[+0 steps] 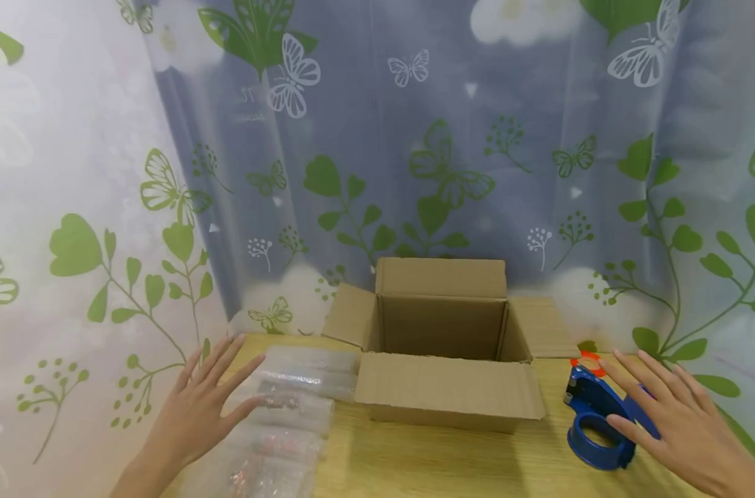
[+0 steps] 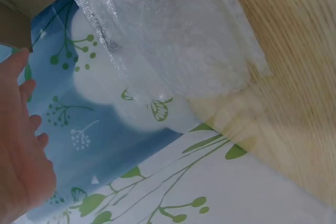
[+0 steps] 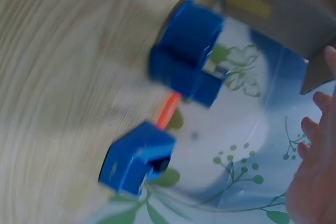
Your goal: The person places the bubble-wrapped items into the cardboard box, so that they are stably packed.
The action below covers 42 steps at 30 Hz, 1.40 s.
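Note:
My left hand (image 1: 197,404), fingers spread, hovers over several bubble-wrapped packages (image 1: 290,415) lying in a row on the table. In the left wrist view this hand (image 2: 23,145) shows at the left edge, apart from the clear bubble wrap (image 2: 178,35). On the other side, my right hand (image 1: 682,422) is held with its fingers extended, partly covering a blue tape dispenser (image 1: 598,449). The right wrist view shows that dispenser's round part (image 3: 189,35), with the hand (image 3: 315,166) off to the right. Neither hand grips anything.
Between the hands stands an open cardboard box (image 1: 449,387) with its flaps folded outward. An orange-red ring (image 1: 589,363) lies behind the dispenser, and a second blue object (image 3: 139,156) sits close by. A butterfly-patterned curtain (image 1: 365,194) hangs at the wooden table's (image 1: 427,460) far edge.

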Motion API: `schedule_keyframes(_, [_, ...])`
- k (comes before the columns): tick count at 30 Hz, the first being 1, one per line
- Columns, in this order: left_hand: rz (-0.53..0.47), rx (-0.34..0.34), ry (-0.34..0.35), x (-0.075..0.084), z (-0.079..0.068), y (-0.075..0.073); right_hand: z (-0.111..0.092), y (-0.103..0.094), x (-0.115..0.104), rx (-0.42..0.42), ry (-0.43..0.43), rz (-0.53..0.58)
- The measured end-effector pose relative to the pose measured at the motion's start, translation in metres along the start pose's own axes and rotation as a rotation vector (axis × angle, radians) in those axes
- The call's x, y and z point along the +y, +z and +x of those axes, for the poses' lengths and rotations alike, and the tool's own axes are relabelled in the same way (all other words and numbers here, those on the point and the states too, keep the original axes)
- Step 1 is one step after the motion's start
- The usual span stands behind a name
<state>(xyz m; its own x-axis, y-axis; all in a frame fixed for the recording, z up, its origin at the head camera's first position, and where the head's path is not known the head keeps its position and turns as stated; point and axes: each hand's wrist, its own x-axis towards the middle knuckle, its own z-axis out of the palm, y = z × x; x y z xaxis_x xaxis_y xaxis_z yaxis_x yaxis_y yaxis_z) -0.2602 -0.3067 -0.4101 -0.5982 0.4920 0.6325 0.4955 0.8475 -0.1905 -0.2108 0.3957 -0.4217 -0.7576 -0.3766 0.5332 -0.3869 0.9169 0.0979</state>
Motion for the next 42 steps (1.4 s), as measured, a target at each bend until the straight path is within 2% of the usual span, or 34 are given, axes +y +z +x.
schedule_keyframes(2, [-0.042, -0.056, -0.051, 0.001, -0.004, -0.002, 0.005, -0.003, -0.006, -0.027, 0.069, 0.116])
schedule_keyframes(4, [-0.114, -0.128, -0.112, 0.003, -0.008, -0.004, 0.011, -0.007, -0.012, -0.031, 0.116, 0.285])
schedule_keyframes(8, [-0.262, -0.258, -0.22, 0.003, -0.016, -0.005, 0.029, -0.019, -0.025, -0.004, 0.127, 0.617])
schedule_keyframes(11, [-0.337, -0.295, -0.253, 0.001, -0.022, -0.003, 0.041, -0.026, -0.036, -0.009, 0.12, 0.777])
schedule_keyframes(15, [-0.408, -0.29, -0.256, -0.003, -0.033, 0.0, 0.059, -0.032, -0.05, -0.031, 0.117, 0.919])
schedule_keyframes(19, [-0.491, -0.298, -0.268, -0.007, -0.044, 0.001, 0.076, -0.033, -0.061, -0.05, 0.108, 0.917])
schedule_keyframes(23, [-0.597, -0.361, -0.297, -0.012, -0.052, 0.0, 0.09, -0.028, -0.07, -0.057, 0.1, 0.82])
schedule_keyframes(30, [-0.805, -0.599, -0.42, -0.024, -0.062, 0.002, 0.102, -0.007, -0.079, -0.101, 0.133, 0.811])
schedule_keyframes(33, [-0.885, -0.662, -0.453, -0.03, -0.068, 0.008, 0.103, 0.006, -0.08, -0.102, 0.149, 0.813])
schedule_keyframes(38, [-0.958, -0.7, -0.461, -0.034, -0.077, 0.015, 0.102, 0.024, -0.083, -0.042, 0.157, 0.816])
schedule_keyframes(40, [-0.952, -0.679, -0.449, -0.033, -0.08, 0.016, 0.102, 0.031, -0.085, 0.009, 0.158, 0.811])
schedule_keyframes(42, [-0.912, -0.629, -0.406, -0.031, -0.083, 0.018, 0.1, 0.036, -0.087, 0.061, 0.161, 0.803])
